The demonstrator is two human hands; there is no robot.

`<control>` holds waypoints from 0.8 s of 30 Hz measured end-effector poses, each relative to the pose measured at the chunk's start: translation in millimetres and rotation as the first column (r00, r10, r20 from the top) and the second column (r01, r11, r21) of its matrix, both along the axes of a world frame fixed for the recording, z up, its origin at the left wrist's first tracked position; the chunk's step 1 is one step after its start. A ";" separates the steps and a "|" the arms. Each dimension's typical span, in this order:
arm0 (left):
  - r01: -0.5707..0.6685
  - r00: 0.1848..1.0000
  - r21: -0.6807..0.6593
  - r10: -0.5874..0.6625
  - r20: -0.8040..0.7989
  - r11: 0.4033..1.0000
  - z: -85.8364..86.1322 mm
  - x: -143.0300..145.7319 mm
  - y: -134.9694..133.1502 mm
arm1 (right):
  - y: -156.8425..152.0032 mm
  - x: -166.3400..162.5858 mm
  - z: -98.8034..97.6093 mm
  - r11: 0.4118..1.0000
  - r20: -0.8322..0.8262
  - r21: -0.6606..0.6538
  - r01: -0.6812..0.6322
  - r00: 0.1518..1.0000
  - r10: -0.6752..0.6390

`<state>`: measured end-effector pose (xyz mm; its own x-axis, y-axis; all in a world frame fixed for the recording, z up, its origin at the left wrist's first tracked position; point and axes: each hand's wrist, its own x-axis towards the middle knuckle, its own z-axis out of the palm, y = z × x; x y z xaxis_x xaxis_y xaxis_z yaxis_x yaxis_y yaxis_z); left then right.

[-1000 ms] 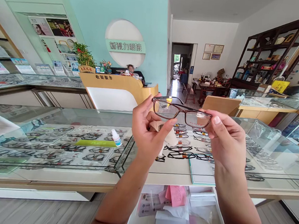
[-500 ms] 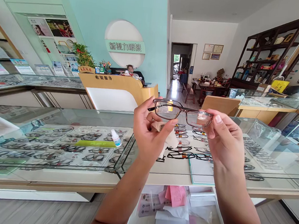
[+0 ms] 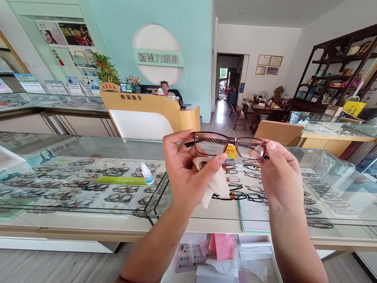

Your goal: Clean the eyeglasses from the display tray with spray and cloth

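Pinching the brown glasses [image 3: 230, 146] by their outer corners, the left hand [image 3: 186, 168] and right hand [image 3: 280, 175] hold them level above the near glass bench [image 3: 75, 141], seemingly to spare the lenses from fingerprints. The left hand's lower fingers also clamp a beige cloth [image 3: 213, 184], which hangs just beneath.

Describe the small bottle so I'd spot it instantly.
Start at the long glass display counter before the person. Just left of the left hand stands a small white bottle with a blue end, the only bottle among rows of spectacle frames.
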<state>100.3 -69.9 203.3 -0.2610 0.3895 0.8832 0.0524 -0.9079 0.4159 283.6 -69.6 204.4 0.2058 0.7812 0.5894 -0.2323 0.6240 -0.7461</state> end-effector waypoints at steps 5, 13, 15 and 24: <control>0.032 0.999 -0.010 -0.031 0.021 0.999 3.1 -2.2 -7.2 | -6.4 2.3 5.4 0.997 0.007 0.027 -0.066 0.998 0.066; 0.555 0.822 -0.543 -0.514 0.243 0.630 4.9 -1.3 1.0 | -15.9 5.9 11.1 0.939 0.418 0.343 -0.024 0.899 -0.130; 0.638 0.728 -0.638 -0.608 0.317 0.431 4.8 2.5 4.4 | -16.1 4.7 12.5 0.906 0.460 0.424 -0.012 0.864 -0.204; 0.793 0.435 -0.603 -0.610 0.662 -0.089 10.2 4.8 10.2 | 4.0 14.6 14.2 0.919 0.540 0.392 -0.031 0.817 -0.203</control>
<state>105.1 -59.6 213.6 0.5724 0.8199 -0.0143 -0.5195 0.3760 0.7673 298.2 -65.6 218.6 -0.1954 0.4779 0.8564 0.2208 0.8723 -0.4363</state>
